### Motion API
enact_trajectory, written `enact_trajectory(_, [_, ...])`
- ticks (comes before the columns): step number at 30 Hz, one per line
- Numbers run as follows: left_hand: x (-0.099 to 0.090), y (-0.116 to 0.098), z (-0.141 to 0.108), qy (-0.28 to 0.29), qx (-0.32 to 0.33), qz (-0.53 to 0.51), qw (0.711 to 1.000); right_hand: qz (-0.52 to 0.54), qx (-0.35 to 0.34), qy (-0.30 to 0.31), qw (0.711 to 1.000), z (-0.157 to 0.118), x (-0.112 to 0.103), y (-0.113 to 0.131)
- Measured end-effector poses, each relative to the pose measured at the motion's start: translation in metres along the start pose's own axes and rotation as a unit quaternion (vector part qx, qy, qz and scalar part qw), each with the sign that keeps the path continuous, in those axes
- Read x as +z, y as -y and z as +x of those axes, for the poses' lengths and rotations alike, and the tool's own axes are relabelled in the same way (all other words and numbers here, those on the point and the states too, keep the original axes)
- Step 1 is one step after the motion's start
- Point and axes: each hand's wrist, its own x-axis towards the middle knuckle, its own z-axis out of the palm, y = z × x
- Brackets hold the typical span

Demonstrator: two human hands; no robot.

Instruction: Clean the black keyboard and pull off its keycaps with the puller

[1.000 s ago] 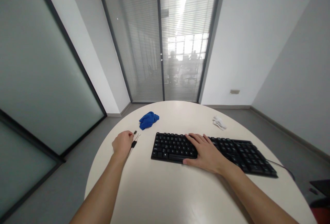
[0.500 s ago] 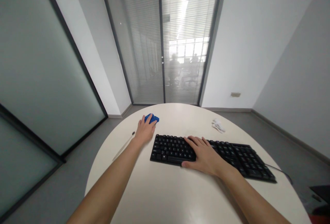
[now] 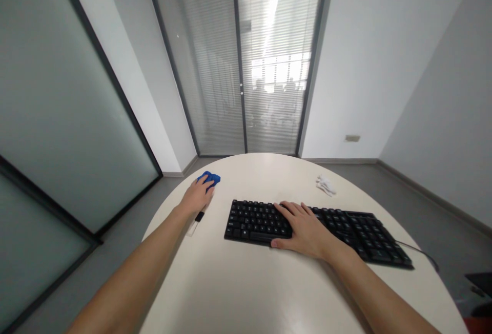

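Observation:
A bunched blue cloth [image 3: 212, 177] lies at the far left of the table under the fingers of my left hand [image 3: 195, 196], which holds it against the tabletop. My right hand [image 3: 300, 229] spans the middle of a black keyboard [image 3: 255, 221], thumb at the near edge and fingertips at the far edge. By my left wrist, a small object with a black end [image 3: 199, 216] and a pale, looped part sticks out; my forearm may hide more of it. A crumpled white cloth or glove [image 3: 325, 185] rests beyond the keyboard on the right.
The round white table [image 3: 230, 283] has a curved edge close behind the blue cloth. A cable [image 3: 417, 253] runs off the keyboard's right end over the table edge. Glass doors with blinds [image 3: 269, 119] stand beyond the table. Something dark sits at the lower right.
My left hand has moved left with the blue cloth, away from the keyboard. A thin, dark-tipped stick seen left of my forearm is now out of sight. My right hand stays put.

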Motion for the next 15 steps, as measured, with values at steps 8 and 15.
enact_trajectory(8, [-0.024, -0.023, -0.060, 0.074, -0.073, 0.125, 0.987, -0.010, 0.005, 0.023, 1.000, 0.001, -0.003, 0.002])
enact_trajectory(15, [-0.021, -0.028, -0.070, 0.095, -0.062, 0.120, 0.986, 0.004, 0.011, 0.058, 0.998, 0.005, -0.017, 0.014])
